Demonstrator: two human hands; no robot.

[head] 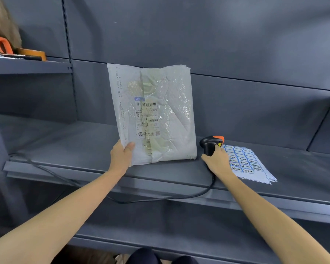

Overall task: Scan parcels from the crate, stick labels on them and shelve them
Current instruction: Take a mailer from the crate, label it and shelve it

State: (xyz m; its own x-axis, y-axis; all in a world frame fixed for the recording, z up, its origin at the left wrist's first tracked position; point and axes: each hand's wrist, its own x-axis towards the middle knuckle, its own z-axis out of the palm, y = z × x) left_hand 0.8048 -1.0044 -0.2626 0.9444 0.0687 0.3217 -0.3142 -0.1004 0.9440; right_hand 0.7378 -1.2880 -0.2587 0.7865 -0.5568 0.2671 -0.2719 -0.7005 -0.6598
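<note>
Scanning step, judged. Left hand (122,156) grip pinching parcel (152,113) upright on shelf (69,147); right hand (216,161) grip wrapped round scanner (211,144) at parcel's 4 o'clock. Next: aim at barcode label (147,117).

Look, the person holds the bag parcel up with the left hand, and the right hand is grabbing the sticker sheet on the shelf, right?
Not quite. The left hand does hold the bag parcel up, but the right hand is grabbing the black and orange scanner, not the sticker sheet. The sheet lies on the shelf just beside that hand. The head view shows it.
</note>
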